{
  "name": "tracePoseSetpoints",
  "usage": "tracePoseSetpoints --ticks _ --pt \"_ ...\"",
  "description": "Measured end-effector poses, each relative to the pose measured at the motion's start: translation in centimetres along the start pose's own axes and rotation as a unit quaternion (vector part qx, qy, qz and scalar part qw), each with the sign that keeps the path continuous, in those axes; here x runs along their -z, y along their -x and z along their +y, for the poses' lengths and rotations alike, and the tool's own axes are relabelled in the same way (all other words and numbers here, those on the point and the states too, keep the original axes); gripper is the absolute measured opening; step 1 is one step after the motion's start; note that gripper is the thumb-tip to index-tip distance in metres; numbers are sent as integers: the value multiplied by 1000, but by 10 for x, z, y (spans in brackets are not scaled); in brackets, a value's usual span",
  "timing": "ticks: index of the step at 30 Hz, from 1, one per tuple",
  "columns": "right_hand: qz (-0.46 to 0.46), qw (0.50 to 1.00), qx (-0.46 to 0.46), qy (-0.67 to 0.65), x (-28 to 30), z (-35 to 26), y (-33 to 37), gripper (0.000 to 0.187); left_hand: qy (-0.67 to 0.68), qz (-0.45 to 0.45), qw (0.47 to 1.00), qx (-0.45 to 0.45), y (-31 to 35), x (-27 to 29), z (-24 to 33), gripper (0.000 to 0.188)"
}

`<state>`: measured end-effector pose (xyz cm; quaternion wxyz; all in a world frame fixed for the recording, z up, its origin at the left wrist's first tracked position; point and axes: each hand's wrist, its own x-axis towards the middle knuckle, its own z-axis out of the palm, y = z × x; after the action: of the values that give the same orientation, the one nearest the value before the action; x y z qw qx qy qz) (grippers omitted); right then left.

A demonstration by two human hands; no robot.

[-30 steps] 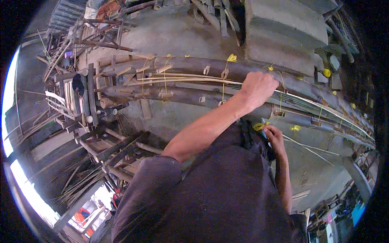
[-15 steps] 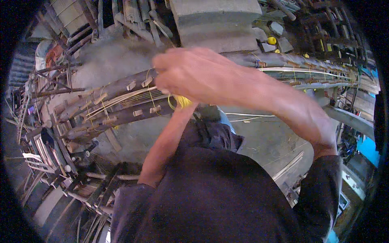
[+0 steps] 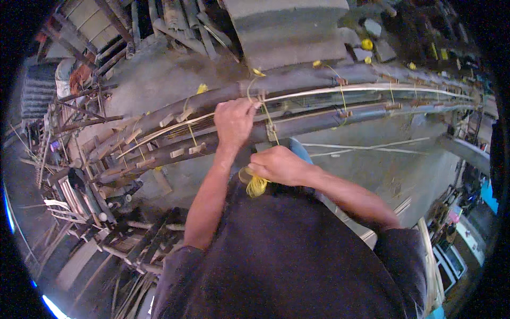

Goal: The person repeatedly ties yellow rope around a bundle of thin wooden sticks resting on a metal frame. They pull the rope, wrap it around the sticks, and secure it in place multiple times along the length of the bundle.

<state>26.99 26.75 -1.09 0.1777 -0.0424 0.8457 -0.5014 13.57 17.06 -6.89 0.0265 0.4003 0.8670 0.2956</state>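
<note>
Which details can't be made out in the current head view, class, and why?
Head view: stretch of long pale strip, covered by left hand.
Head view: part of yellow string bundle, hidden inside right hand.
Head view: rest of concrete block, cut off by top edge.

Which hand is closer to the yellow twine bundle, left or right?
Right. The right hand is closed on the yellow twine bundle, its loops hanging out from the fist; the left hand is farther off, up at the pale strip.

Left hand (image 3: pixel 234 122) extends beyond curled right hand (image 3: pixel 279 166).
</note>
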Motion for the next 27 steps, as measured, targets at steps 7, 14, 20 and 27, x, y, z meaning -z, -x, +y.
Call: tracePoseSetpoints --ticks 7,14,20,27 --pt "274 935 177 142 46 41 16 25 300 -74 947 84 -62 43 44 37" --pt "337 931 -1 141 88 8 39 15 157 -321 913 195 -149 -33 -43 38" --pt "323 899 -216 -200 -82 17 3 19 19 -169 985 -27 -142 51 -119 38" --pt "516 535 -198 -639 -69 -6 -81 17 320 -189 928 -7 -35 176 -123 32"
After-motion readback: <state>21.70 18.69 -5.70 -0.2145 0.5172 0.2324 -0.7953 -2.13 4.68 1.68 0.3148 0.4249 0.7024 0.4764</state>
